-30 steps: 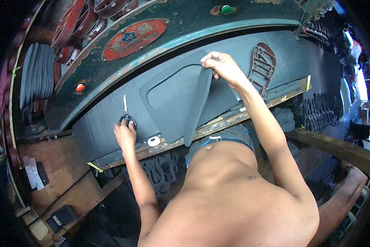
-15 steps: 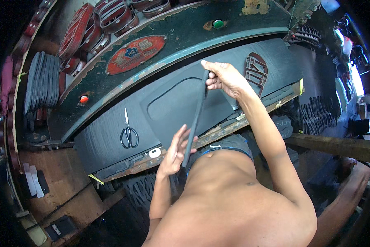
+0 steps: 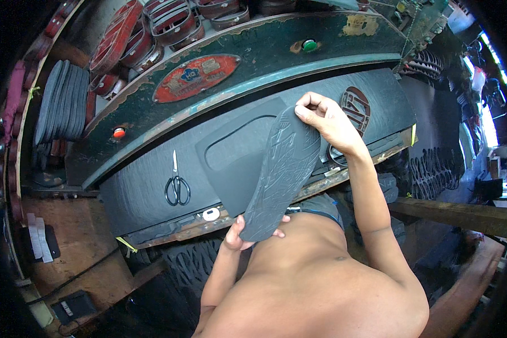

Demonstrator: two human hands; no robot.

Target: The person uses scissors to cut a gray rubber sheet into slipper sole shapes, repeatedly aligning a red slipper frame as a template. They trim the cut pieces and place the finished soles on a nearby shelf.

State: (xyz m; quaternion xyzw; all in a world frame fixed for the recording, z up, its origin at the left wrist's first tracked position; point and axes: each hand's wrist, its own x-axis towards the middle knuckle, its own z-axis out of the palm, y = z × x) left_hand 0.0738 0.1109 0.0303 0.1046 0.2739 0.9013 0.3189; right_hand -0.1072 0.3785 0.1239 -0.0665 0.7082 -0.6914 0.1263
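A dark grey shoe sole (image 3: 281, 163) with a raised pattern of lines is held up in front of me, its broad patterned face toward the camera. My right hand (image 3: 326, 118) pinches its far, wider end between thumb and fingers. At the near, narrower end my left hand (image 3: 236, 234) grips it, with the thumb at the edge and fingertips showing on the other side. Behind the sole, a grey rubber sheet (image 3: 225, 186) with a curved cut slot lies on the dark bench board (image 3: 135, 186). The sole hides part of that sheet.
Black-handled scissors (image 3: 177, 188) lie on the board at the left. A red-brown cutting die (image 3: 357, 107) rests beyond my right hand. The green machine beam (image 3: 264, 50) has a red button (image 3: 119, 133) and a green button (image 3: 309, 45). Grey soles (image 3: 62, 104) are stacked at left.
The sole has turned from edge-on to show its broad patterned face. My left hand has closed on its near end, and my right hand has moved slightly right and nearer.
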